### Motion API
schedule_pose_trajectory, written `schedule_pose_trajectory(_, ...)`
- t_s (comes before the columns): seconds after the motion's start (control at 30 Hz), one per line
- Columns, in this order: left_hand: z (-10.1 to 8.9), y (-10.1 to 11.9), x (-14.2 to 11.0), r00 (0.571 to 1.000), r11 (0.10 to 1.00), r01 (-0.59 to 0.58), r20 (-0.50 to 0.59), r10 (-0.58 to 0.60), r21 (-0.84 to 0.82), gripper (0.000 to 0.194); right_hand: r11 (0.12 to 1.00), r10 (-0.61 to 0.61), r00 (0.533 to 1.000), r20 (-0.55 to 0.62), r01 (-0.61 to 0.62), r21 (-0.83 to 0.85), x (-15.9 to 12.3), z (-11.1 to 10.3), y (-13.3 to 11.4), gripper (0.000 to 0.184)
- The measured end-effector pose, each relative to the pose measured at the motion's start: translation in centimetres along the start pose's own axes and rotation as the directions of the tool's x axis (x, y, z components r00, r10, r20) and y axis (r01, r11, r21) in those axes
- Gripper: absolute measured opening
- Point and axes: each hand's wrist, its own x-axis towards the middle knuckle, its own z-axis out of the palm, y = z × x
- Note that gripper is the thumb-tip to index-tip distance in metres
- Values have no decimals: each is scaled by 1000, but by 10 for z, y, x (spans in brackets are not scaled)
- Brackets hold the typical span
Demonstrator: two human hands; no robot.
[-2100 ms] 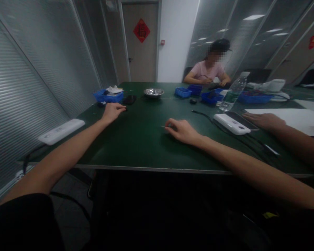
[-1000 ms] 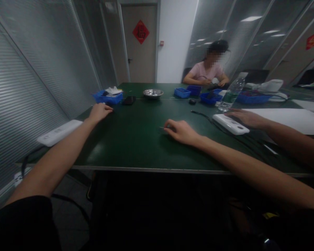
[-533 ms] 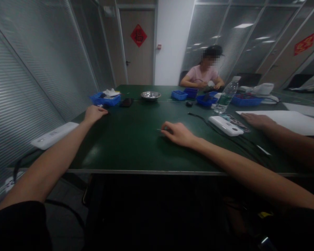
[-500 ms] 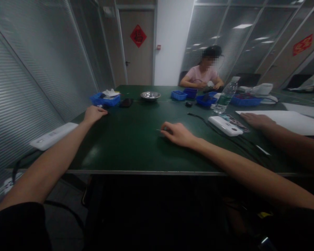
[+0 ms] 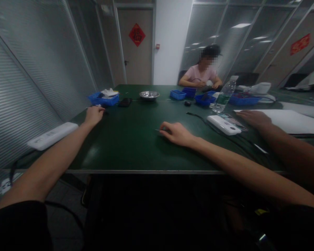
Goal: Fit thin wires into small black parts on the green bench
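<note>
Blk slvs [image 5: 18, 223], bare forearms [image 5: 56, 157]

From the centre of the table [image 5: 131, 150], bowl [image 5: 149, 96] at twelve o'clock, basket [image 5: 110, 101] at ten, bottle [image 5: 221, 101] (behind a device [image 5: 223, 125]) at two.

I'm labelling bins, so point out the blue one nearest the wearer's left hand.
The leftmost blue bin, topped with white material, just beyond the wearer's left hand. The other blue bins stand right of the metal bowl.

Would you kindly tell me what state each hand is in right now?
Left hand: by a blue tray; grip cannot be told.
Right hand: closed, pinching a thin pale stick.
</note>
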Motion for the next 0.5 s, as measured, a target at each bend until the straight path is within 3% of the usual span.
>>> schedule_pose_trajectory(0.27, -6, 8, 3, 992, 996, -26, 128, 16, 81, 42, 1000, -8, 1000, 12, 8, 4, 0, -2, 0, 22)
schedule_pose_trajectory(0.5, -8, 15, 0, 991, 997, -18, 133, 7, 79, 44, 1000, 1, 1000, 18, -1, 4, 0, -3, -2, 21)
